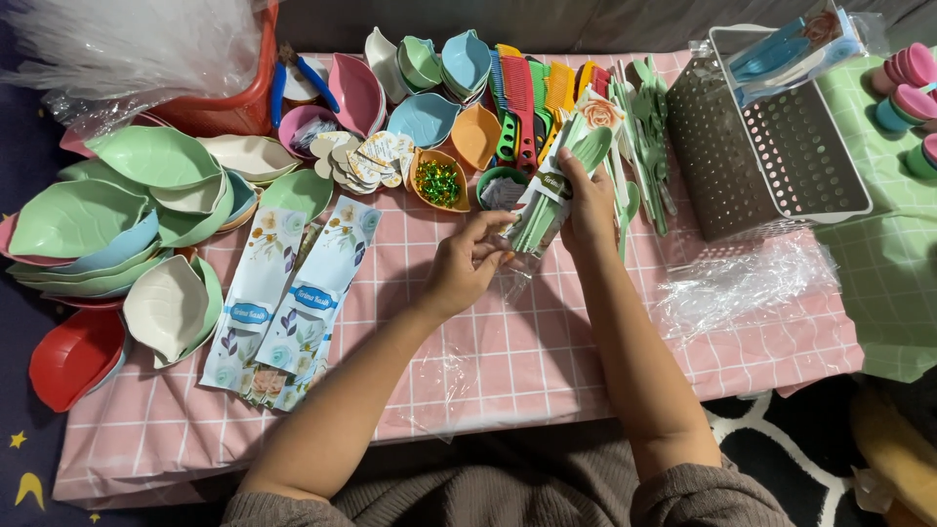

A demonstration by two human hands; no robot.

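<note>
Holding a light, slippery cellophane cutlery pack (pixel 556 190), her right hand (pixel 589 205) grips its middle; the left hand (pixel 467 265) pinches the lower end, fingers closed.

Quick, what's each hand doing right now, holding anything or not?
Left hand: closed, pinching the lower end of the clear-wrapped cutlery packet.
Right hand: closed around the same packet's middle.

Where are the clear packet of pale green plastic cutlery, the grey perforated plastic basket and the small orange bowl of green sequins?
Clear packet of pale green plastic cutlery (pixel 547 205), head view, mid packet.
Grey perforated plastic basket (pixel 722 156), head view, near side wall.
Small orange bowl of green sequins (pixel 419 162), head view, left rim.
</note>
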